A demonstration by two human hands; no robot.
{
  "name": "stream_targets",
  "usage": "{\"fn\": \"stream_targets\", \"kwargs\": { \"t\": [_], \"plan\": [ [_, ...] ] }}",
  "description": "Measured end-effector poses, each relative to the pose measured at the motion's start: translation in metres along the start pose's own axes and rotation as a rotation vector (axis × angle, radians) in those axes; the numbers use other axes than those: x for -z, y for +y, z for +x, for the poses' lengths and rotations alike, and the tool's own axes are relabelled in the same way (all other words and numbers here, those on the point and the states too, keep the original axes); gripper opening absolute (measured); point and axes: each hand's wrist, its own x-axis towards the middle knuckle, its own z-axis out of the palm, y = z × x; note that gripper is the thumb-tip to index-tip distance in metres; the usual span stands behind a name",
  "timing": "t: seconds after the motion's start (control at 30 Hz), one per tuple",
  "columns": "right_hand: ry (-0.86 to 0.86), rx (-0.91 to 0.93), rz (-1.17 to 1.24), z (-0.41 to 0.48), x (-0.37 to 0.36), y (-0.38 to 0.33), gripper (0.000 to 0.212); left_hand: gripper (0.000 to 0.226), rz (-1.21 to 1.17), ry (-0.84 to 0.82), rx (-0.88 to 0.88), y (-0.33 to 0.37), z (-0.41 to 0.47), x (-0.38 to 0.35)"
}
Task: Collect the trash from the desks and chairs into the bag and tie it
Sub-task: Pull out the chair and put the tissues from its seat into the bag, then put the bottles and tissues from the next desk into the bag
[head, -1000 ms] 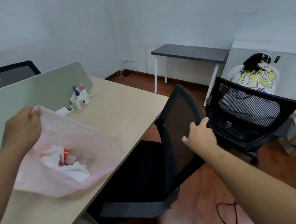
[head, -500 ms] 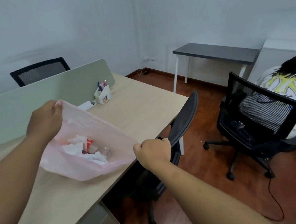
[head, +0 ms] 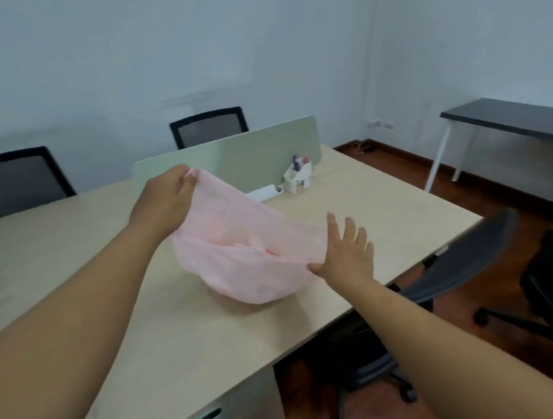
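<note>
Walls (head: 260, 43), pale blue-white, are enclosing the room, and reddish-brown wooden flooring (head: 398, 169) is showing past the far corner of the desk. A large light-beige wooden desk (head: 380, 197) is filling the middle of the view, with a pale green rounded divider panel (head: 234, 154) standing upright across it. A dark grey side table on white legs (head: 514, 120) is standing against the right wall, well apart from the desk. Two black mesh-backed office chairs (head: 208, 126) are standing behind the divider. A third dark mesh chair (head: 463, 260) is sitting tucked against the desk's near right edge, beside the right forearm.

A translucent pink plastic bag (head: 239, 253) is resting on the desk top, its body slumping and its mouth gaping. Pale contents with a red patch are showing faintly through the film; blur is hiding their detail.

The left hand (head: 165, 199) is pinching the bag's far rim and holding it raised above the desk. The right hand (head: 344, 253) is lying flat with fingers straight and spread, gripping nothing, its thumb touching the bag's near right edge.

A white pen holder (head: 297, 179) and a white oblong object (head: 263, 192) are sitting at the divider's foot, just behind the bag.
</note>
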Motion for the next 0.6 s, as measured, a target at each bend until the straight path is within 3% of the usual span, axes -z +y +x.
{"fn": "stream_targets", "kwargs": {
  "t": [0.07, 0.2, 0.23, 0.3, 0.37, 0.4, 0.43, 0.47, 0.5, 0.53, 0.6],
  "plan": [
    [-0.046, -0.041, -0.017, 0.014, -0.011, -0.026, 0.102, 0.037, 0.029, 0.007, 0.013, -0.025, -0.008, 0.020],
    [0.021, -0.028, 0.135, 0.035, -0.035, -0.085, 0.036, 0.038, 0.092, 0.058, 0.098, -0.094, -0.025, 0.070],
    [0.031, 0.013, 0.213, 0.038, -0.038, -0.108, 0.037, 0.038, 0.114, 0.067, 0.131, -0.118, -0.030, 0.085],
    [-0.023, 0.131, 0.284, 0.040, -0.041, -0.160, 0.069, 0.040, 0.144, 0.080, 0.216, -0.166, -0.042, 0.116],
    [-0.282, 0.266, 0.309, 0.029, -0.051, -0.217, 0.101, 0.044, 0.144, 0.104, 0.282, -0.215, -0.054, 0.147],
    [-0.464, 0.330, 0.321, 0.018, -0.057, -0.240, 0.104, 0.045, 0.140, 0.116, 0.297, -0.232, -0.058, 0.157],
    [-0.618, 0.416, 0.310, 0.004, -0.068, -0.264, 0.095, 0.046, 0.138, 0.134, 0.316, -0.249, -0.063, 0.169],
    [-0.700, 0.516, 0.273, -0.014, -0.081, -0.289, 0.073, 0.045, 0.139, 0.148, 0.329, -0.264, -0.066, 0.180],
    [-0.710, 0.600, 0.234, -0.031, -0.093, -0.310, 0.042, 0.044, 0.142, 0.155, 0.337, -0.276, -0.068, 0.189],
    [-0.704, 0.678, 0.254, -0.049, -0.104, -0.335, 0.025, 0.043, 0.146, 0.167, 0.346, -0.290, -0.071, 0.200],
    [-0.706, 0.769, 0.372, -0.082, -0.123, -0.381, 0.042, 0.040, 0.162, 0.205, 0.356, -0.313, -0.077, 0.220]
  ]
}}
